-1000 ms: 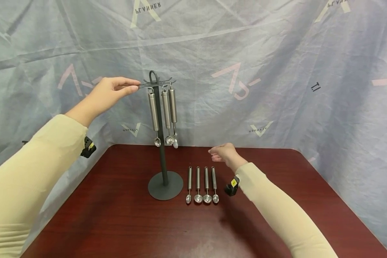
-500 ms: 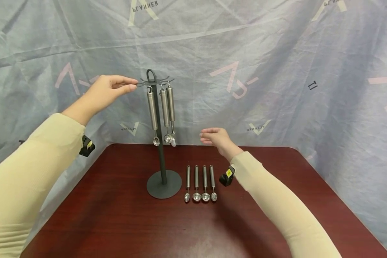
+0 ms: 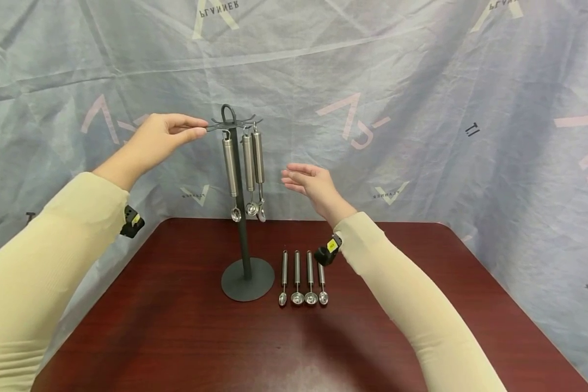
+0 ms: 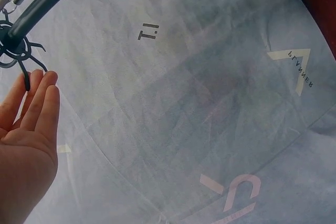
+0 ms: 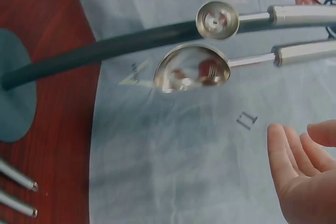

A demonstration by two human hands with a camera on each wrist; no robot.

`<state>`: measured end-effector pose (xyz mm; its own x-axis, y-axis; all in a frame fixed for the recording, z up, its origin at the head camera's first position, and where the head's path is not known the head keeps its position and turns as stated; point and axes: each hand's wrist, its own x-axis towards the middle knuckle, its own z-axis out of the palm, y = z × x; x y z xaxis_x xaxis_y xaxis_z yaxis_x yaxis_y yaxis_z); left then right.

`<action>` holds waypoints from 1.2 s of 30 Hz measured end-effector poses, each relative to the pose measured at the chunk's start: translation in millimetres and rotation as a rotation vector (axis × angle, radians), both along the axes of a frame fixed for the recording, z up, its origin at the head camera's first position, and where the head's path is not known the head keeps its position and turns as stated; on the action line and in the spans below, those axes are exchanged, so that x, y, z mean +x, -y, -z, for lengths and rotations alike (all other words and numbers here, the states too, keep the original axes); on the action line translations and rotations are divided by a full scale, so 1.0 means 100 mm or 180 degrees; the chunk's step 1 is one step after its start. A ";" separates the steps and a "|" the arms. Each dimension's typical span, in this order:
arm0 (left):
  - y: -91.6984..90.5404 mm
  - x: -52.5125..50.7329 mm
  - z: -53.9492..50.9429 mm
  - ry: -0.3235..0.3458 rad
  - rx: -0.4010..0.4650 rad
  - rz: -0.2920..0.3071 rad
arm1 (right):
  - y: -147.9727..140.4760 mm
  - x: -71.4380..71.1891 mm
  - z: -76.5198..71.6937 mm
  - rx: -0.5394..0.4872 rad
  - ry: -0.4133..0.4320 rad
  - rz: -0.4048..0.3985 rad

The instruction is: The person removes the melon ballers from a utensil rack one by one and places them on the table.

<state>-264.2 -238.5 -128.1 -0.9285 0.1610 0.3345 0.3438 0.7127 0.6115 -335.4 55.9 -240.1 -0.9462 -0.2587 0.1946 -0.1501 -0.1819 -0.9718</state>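
Left hand [image 3: 164,135] is pinching dark-grey metal hook rack [image 3: 243,239]; right hand [image 3: 313,186], relaxed and empty, is hovering beside three rack-hung silver steel scoops [image 3: 248,163]. We are perhaps risking scoops unhooking through right-hand bump, rack tipping through left-hand tug.

The dark grey stand with a tall pole and round disc base [image 3: 243,239] looks like coated metal, smooth and matt. The three silver long-handled scoops hanging from it [image 3: 248,163] look like stainless steel: satin on the handles, mirror-bright in the bowls, the largest reflecting red patches. The four silver long-handled scoops lying in a row [image 3: 297,269] share that metal look, with glossy bowls. The dark reddish-brown tabletop [image 3: 176,337] looks like smooth wood, or a wood-like finish, with a soft sheen. The pale grey-blue printed backdrop [image 3: 421,109] is thin, creased cloth. The cream long sleeves [image 3: 411,294] are soft, matt fabric; the small black wrist cameras with yellow labels [image 3: 328,250] look like plastic.
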 end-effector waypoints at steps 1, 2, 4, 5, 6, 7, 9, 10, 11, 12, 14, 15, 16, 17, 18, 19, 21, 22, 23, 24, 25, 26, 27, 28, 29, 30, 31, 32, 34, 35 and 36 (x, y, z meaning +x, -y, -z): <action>-0.01 0.00 0.00 -0.0005 -0.0005 -0.0006 | 0.03 0.00 -0.01 -0.0029 -0.0023 -0.0035; -0.01 0.00 0.00 -0.0005 -0.0001 -0.0009 | 0.06 0.00 -0.03 -0.0052 -0.0048 -0.0069; -0.02 0.00 0.00 -0.0029 -0.0013 -0.0009 | 0.13 0.01 -0.06 -0.0070 -0.0120 -0.0129; -0.02 0.00 0.00 -0.0044 -0.0016 -0.0011 | 0.16 0.02 -0.08 -0.0068 -0.0161 -0.0159; -0.03 0.00 0.00 -0.0053 -0.0019 -0.0013 | 0.20 0.02 -0.09 -0.0066 -0.0206 -0.0189; -0.03 -0.01 0.01 -0.0060 -0.0018 -0.0016 | 0.23 0.03 -0.10 -0.0081 -0.0240 -0.0219; -0.03 -0.01 0.01 -0.0079 -0.0022 -0.0023 | 0.30 0.04 -0.12 -0.0093 -0.0299 -0.0248; -0.03 -0.01 0.01 -0.0082 -0.0022 -0.0030 | 0.33 0.05 -0.13 -0.0092 -0.0316 -0.0258; -0.03 -0.01 0.01 -0.0077 -0.0021 -0.0030 | 0.35 0.05 -0.13 -0.0093 -0.0322 -0.0272; -0.03 -0.01 0.02 -0.0075 -0.0022 -0.0027 | 0.37 0.05 -0.14 -0.0081 -0.0321 -0.0272; -0.03 -0.01 0.02 -0.0074 -0.0020 -0.0010 | 0.40 0.04 -0.13 -0.0029 -0.0317 -0.0270; -0.03 -0.02 0.02 -0.0072 -0.0020 -0.0003 | 0.41 0.04 -0.13 0.0014 -0.0318 -0.0270; -0.04 -0.02 0.02 -0.0077 -0.0021 0.0006 | 0.41 0.04 -0.13 0.0050 -0.0320 -0.0272; -0.04 -0.02 0.02 -0.0087 -0.0021 0.0015 | 0.42 0.03 -0.13 0.0091 -0.0325 -0.0267; -0.04 -0.02 0.02 -0.0094 -0.0018 0.0023 | 0.42 0.03 -0.12 0.0124 -0.0331 -0.0263; -0.04 -0.02 0.02 -0.0099 -0.0014 0.0025 | 0.42 0.02 -0.12 0.0149 -0.0344 -0.0266; -0.05 -0.02 0.02 -0.0113 -0.0016 0.0021 | 0.43 0.02 -0.13 0.0187 -0.0384 -0.0263; -0.04 -0.02 0.02 -0.0120 -0.0014 0.0021 | 0.44 0.02 -0.13 0.0213 -0.0421 -0.0252; -0.04 -0.01 0.02 -0.0119 -0.0010 0.0022 | 0.44 0.02 -0.14 0.0242 -0.0460 -0.0240; -0.04 -0.01 0.02 -0.0124 -0.0010 0.0021 | 0.44 0.02 -0.14 0.0270 -0.0498 -0.0229; -0.04 -0.01 0.02 -0.0125 -0.0012 0.0018 | 0.45 0.02 -0.14 0.0307 -0.0542 -0.0213; -0.04 -0.01 0.02 -0.0127 -0.0013 0.0020 | 0.45 0.02 -0.14 0.0341 -0.0582 -0.0192; -0.04 0.00 0.02 -0.0122 -0.0012 0.0018 | 0.45 0.03 -0.14 0.0380 -0.0622 -0.0172; -0.03 0.00 0.02 -0.0114 -0.0011 0.0015 | 0.45 0.03 -0.14 0.0405 -0.0658 -0.0158; -0.03 0.00 0.02 -0.0106 -0.0011 0.0013 | 0.45 0.03 -0.14 0.0421 -0.0685 -0.0145; -0.03 0.00 0.02 -0.0102 -0.0013 0.0007 | 0.44 0.03 -0.14 0.0432 -0.0708 -0.0130; -0.02 0.00 0.02 -0.0098 -0.0014 0.0005 | 0.44 0.03 -0.14 0.0447 -0.0726 -0.0111; -0.02 0.00 0.02 -0.0094 -0.0013 0.0002 | 0.44 0.03 -0.14 0.0456 -0.0739 -0.0092; -0.01 0.01 0.02 -0.0093 -0.0015 -0.0005 | 0.43 0.04 -0.14 0.0446 -0.0763 -0.0057; -0.01 0.01 0.02 -0.0098 -0.0014 -0.0008 | 0.43 0.04 -0.14 0.0447 -0.0771 -0.0029; -0.01 0.01 0.02 -0.0099 -0.0014 -0.0014 | 0.43 0.04 -0.14 0.0443 -0.0779 0.0001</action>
<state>-263.6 -237.8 -129.9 -0.9185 0.1585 0.3624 0.3594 0.7170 0.5973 -331.7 13.0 -225.7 -0.8754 -0.2987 0.3800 -0.3835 -0.0493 -0.9222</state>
